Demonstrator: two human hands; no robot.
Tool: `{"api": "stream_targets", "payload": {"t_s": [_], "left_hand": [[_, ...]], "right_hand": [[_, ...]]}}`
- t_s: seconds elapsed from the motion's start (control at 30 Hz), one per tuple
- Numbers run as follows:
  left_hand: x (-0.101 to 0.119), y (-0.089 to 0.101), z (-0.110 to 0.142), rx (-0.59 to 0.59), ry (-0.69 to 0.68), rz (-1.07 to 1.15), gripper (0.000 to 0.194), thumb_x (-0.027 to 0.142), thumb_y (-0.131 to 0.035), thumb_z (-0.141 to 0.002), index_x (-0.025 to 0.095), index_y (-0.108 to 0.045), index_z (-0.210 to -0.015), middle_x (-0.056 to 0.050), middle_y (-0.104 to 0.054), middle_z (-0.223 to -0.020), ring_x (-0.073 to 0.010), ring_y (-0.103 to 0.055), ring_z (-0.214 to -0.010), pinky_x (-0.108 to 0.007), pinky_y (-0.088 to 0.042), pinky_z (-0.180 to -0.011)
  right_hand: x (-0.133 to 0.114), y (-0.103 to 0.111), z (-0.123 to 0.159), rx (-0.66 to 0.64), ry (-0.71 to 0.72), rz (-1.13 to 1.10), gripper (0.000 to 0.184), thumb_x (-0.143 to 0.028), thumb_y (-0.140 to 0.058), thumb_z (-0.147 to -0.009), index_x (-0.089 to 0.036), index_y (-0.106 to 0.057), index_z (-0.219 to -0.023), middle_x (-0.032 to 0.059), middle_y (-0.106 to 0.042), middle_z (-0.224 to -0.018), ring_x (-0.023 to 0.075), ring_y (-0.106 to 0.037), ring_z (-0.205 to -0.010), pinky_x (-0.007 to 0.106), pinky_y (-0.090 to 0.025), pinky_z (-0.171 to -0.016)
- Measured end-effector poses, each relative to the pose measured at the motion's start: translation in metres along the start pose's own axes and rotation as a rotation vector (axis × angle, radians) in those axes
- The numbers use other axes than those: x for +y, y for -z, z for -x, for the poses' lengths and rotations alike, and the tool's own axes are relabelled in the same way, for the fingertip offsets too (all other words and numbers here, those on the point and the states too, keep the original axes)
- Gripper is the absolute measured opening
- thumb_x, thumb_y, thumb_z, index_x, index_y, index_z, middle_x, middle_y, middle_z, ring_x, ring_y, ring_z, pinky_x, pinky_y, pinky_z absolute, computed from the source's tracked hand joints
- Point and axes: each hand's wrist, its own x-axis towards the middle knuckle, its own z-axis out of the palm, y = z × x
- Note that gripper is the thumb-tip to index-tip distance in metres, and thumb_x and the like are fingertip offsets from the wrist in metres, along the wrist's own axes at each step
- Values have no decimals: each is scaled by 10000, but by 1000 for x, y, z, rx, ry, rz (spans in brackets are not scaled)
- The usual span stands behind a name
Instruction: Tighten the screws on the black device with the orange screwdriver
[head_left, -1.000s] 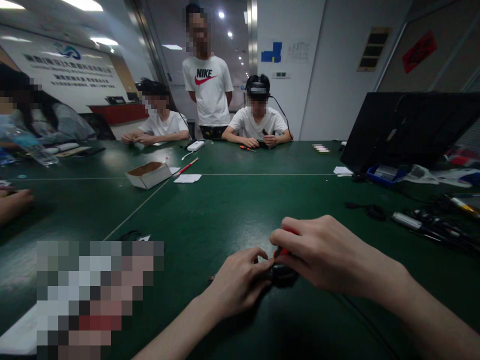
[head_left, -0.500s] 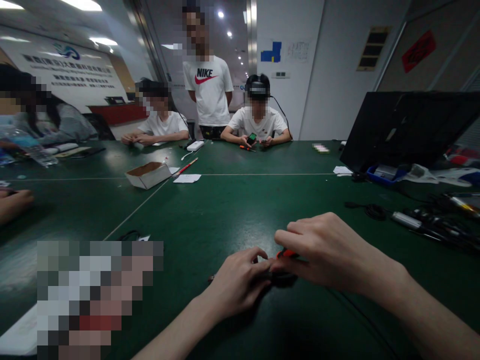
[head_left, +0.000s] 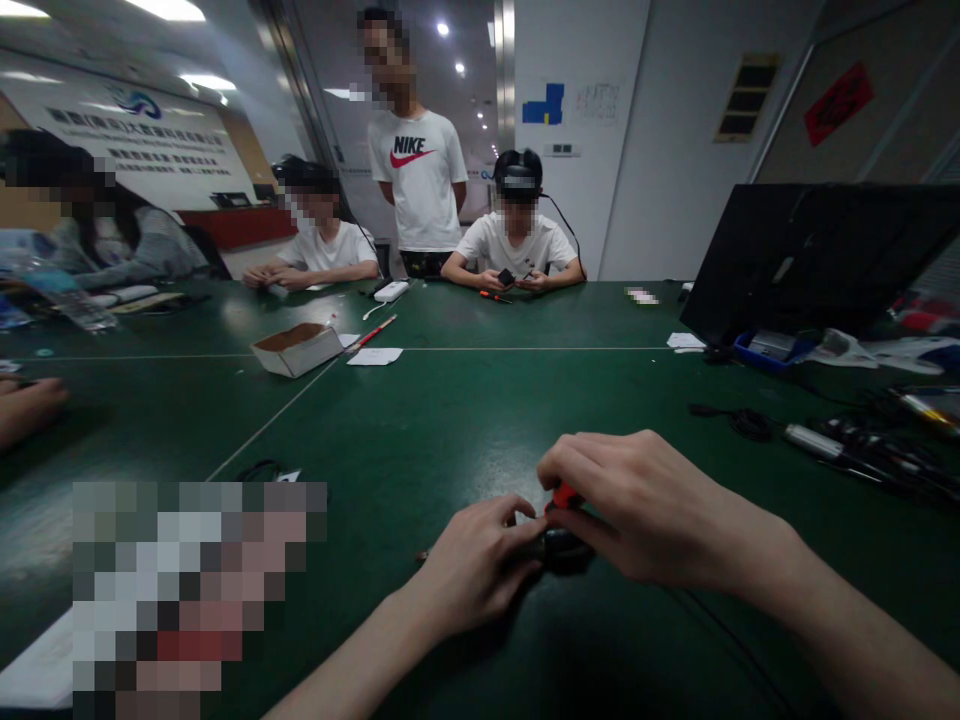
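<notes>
My left hand (head_left: pixel 487 555) rests low over the green table with its fingers closed round a dark object, whose rounded glossy black end (head_left: pixel 566 550) sticks out on the right. The fingers cover the rest, so its kind does not show. My right hand (head_left: pixel 619 500) pinches what looks like a screwdriver by its orange handle (head_left: pixel 566 494), just above the black object and close to my left fingertips. The screwdriver's tip is hidden. A thin black cable (head_left: pixel 731 640) runs over the table below my right wrist.
A monitor (head_left: pixel 817 260) stands at the right, with a blue tray (head_left: pixel 772 352) and a tangle of black cables (head_left: pixel 870 450) before it. An open box (head_left: pixel 296 350) and a paper slip (head_left: pixel 375 356) lie left of centre. Co-workers sit across the table; one person stands.
My right hand has turned and shifted slightly left, with the orange handle now more upright. More of the black object shows below it. My left hand keeps its place.
</notes>
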Motion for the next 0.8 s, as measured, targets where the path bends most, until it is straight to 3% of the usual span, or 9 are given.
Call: {"api": "stream_targets", "payload": {"t_s": [0.1,0.23,0.33,0.43,0.5,0.6,0.8], "left_hand": [[0,1,0,-7,2,-2,214,191,-572,-863,240,-625,-1065,-62,-581,-1137,-242,-593,-935,-349,-487,-763],[0,1,0,-1,0,7,205,197,-573,-861,230,-622,-1058,-66,-590,-1114,-241,-597,-932,-339,-487,-759],[0,1,0,12,-6,18,199,194,-571,-855,220,-621,-1046,-63,-593,-1102,-234,-596,-928,-322,-484,-755],[0,1,0,11,0,10,224,189,-565,-857,232,-615,-1071,-57,-595,-1082,-227,-594,-914,-322,-478,-762],[0,1,0,12,0,11,256,189,-561,-865,251,-602,-1110,-51,-596,-1065,-220,-592,-904,-321,-473,-767],[1,1,0,5,4,10,291,197,-578,-861,267,-586,-1143,-50,-589,-1068,-223,-591,-909,-323,-471,-763],[1,2,0,-13,6,-7,302,199,-573,-865,270,-573,-1159,-58,-577,-1094,-234,-589,-929,-317,-478,-751]], "right_hand": [[1,1,0,-17,11,-129,142,-127,-509,-846,-185,-466,-967,11,-566,-894,123,-473,-686,252,-307,-550],[6,-5,-4,13,96,-513,201,-27,-527,-754,-182,-483,-874,-11,-535,-836,106,-466,-723,231,-353,-616],[9,-18,-10,25,128,-877,153,-164,-637,-772,-174,-485,-755,-21,-492,-738,105,-454,-678,240,-372,-624],[11,-33,-14,68,82,-1194,304,-367,-552,-898,-174,-465,-681,-26,-456,-657,98,-424,-599,248,-352,-575],[11,-40,-15,97,14,-1377,305,-370,-440,-966,-177,-467,-732,-28,-469,-644,100,-434,-582,247,-351,-564],[13,-47,-15,98,-12,-1624,166,-318,-480,-958,-185,-466,-859,-32,-512,-670,107,-484,-599,240,-357,-560],[19,-52,-18,86,70,-1785,215,-342,-604,-873,-204,-439,-868,-33,-489,-737,118,-532,-635,243,-377,-552]]}}
